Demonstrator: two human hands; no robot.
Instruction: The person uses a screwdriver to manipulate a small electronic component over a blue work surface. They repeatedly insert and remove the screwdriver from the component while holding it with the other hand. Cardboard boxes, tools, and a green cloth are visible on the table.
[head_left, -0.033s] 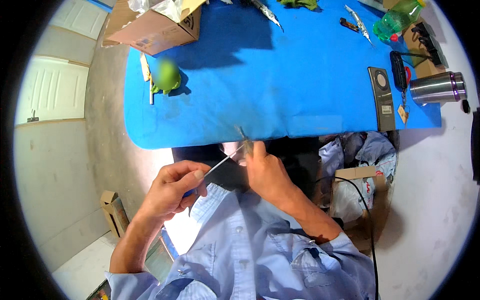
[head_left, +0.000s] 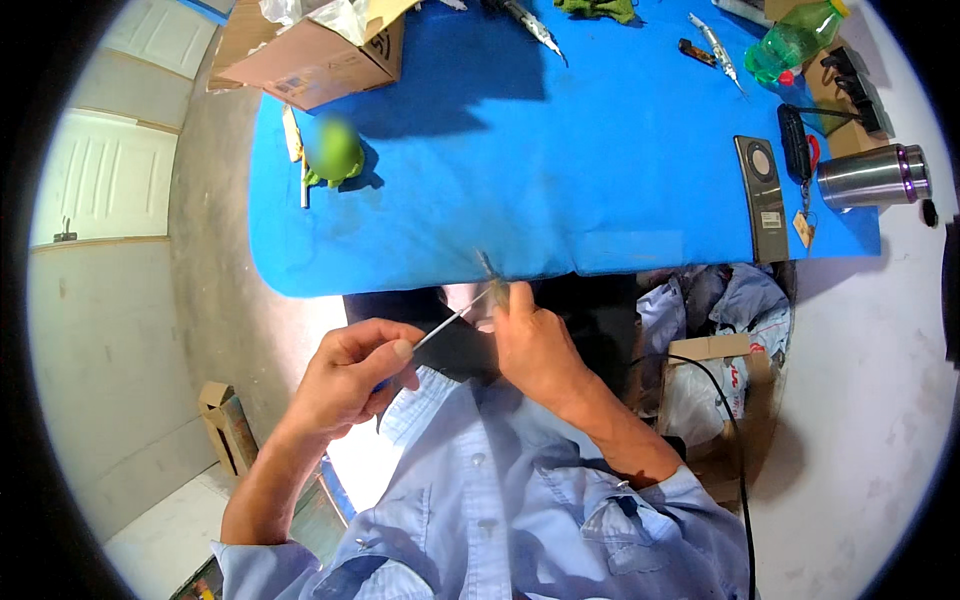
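Note:
In front of my chest, just off the near table edge, both hands are at work close together. My left hand (head_left: 362, 372) is closed, thumb and fingers pinching a thin metal rod (head_left: 440, 330) like a screwdriver shaft. A bit of blue shows beneath that hand; the rod's rear end is hidden. The rod's far tip meets a small, narrow, dark greenish piece (head_left: 499, 291) in my right hand (head_left: 536, 345). Those fingers are closed round the piece, whose thin pointed end sticks out toward the blue table (head_left: 560, 215). It is partly covered and blurred, so its kind is unclear.
A green figure (head_left: 336, 155) and an open cardboard box (head_left: 320, 65) stand on the left. At the right lie a grey flat device (head_left: 763, 200), a steel flask (head_left: 870, 177) and a green bottle (head_left: 795, 42). A black cable (head_left: 735, 420) hangs beside my right arm.

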